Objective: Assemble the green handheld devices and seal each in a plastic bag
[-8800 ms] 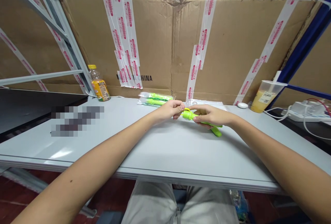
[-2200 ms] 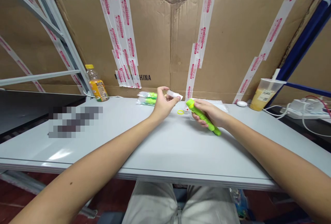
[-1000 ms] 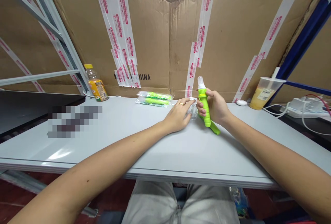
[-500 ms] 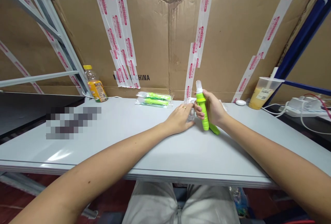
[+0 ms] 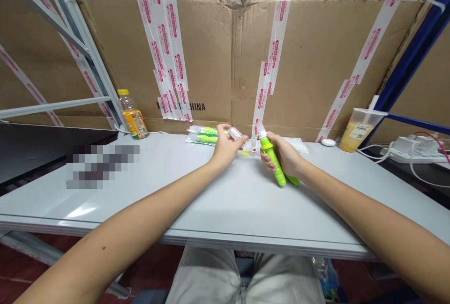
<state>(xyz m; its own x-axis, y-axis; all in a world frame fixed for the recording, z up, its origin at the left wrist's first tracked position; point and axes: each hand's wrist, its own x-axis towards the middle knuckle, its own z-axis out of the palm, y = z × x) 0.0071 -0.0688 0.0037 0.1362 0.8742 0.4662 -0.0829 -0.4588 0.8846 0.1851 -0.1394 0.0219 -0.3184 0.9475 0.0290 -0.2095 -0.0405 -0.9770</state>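
Note:
My right hand is wrapped round a bright green tube with a clear, pointed tip, held tilted above the table. Between the fingers of my left hand is a small clear plastic cap, lifted off the table. On the tabletop between both hands stands a small clear plastic piece with a red spot. A yellow-green ring lies just beside it. Partly behind the tube, a flat green piece rests near my right hand. Green items in clear wrappers lie behind my left hand.
A juice bottle stands at the back left. At the back right are a cup of yellow drink, a white round object and a power strip with cables. Taped cardboard walls off the table's far edge.
My left hand has moved left and up off the table, now holding the clear cap. The tube in my right hand has tilted further and dropped slightly. The ring and clear piece have come into view.

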